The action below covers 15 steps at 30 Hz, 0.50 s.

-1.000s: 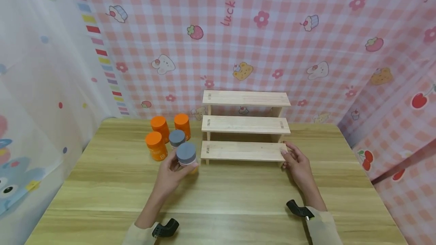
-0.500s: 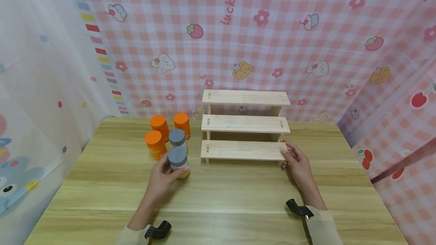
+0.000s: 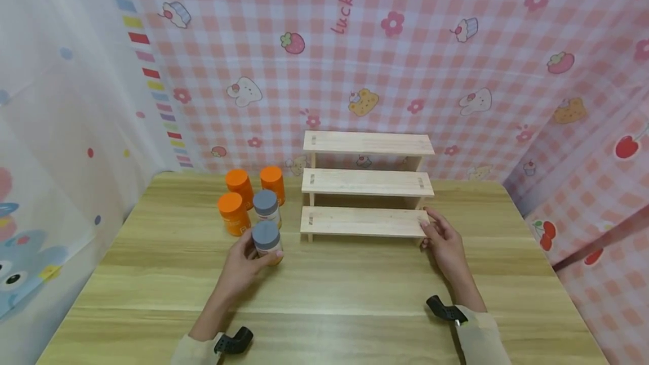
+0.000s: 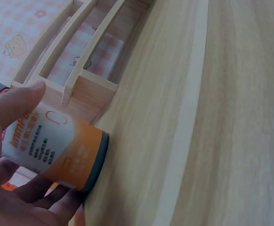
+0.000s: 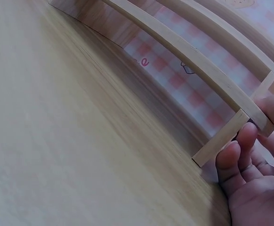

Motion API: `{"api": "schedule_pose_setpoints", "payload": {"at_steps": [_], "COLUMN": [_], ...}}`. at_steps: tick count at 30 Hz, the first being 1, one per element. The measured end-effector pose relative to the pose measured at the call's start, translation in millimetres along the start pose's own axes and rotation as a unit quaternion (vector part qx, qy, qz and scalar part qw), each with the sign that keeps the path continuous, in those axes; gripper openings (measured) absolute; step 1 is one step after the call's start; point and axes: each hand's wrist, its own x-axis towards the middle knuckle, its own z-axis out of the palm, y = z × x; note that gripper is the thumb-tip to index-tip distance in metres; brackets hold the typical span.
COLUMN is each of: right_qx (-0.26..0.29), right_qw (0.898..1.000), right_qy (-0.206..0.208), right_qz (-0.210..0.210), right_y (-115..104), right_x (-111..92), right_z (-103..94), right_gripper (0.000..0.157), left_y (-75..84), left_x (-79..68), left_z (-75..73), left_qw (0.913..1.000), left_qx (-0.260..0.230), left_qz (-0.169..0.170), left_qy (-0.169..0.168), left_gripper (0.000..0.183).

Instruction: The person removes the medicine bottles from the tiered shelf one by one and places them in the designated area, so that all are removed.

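Note:
In the head view my left hand point(image 3: 240, 266) grips a supplement bottle with a grey lid point(image 3: 266, 236), thumb on its near right side. The left wrist view shows the bottle's white and orange label point(image 4: 52, 141) with fingers and thumb round it, its dark base at the tabletop. Just behind it stands a second grey-lidded bottle point(image 3: 267, 206). My right hand point(image 3: 447, 248) holds the right end of the lowest step of a three-step wooden display shelf point(image 3: 365, 222). The thumb lies on top of that board, and in the right wrist view curled fingertips point(image 5: 229, 155) sit below it.
Several orange bottles point(image 3: 234, 216) stand behind and to the left of the grey-lidded ones. The wooden table point(image 3: 345, 303) reaches back to a pink checked cloth point(image 3: 334, 72). A white curtain point(image 3: 61, 100) hangs at the left.
My left hand has moved the grey-lidded bottle left and down, from beside the shelf to in front of the other grey-lidded bottle. My right hand keeps its place on the shelf.

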Motion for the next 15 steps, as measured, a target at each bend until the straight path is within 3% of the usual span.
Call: {"api": "schedule_pose_setpoints", "payload": {"at_steps": [6,11,15], "right_qx": [-0.01,-0.123,-0.209], "right_qw": [1.0,0.992,0.974], "right_qy": [0.005,-0.01,-0.026], "right_qz": [0.009,-0.029,-0.09], "right_y": [-7,-18,-24], "right_x": [-8,-22,-32], "right_z": [-0.1,-9.8,-22.8], "right_gripper": [0.054,0.052,0.052], "left_y": [0.5,1.3,5.2], "left_x": [-9.9,-15.7,-21.3], "left_z": [-14.5,-35.4,-58.1], "left_qw": [0.9996,0.9982,0.9924], "left_qx": [0.024,0.058,0.121], "left_qz": [0.004,0.012,0.018], "left_qy": [-0.016,-0.013,0.013], "left_gripper": [0.076,0.063,0.054]}}
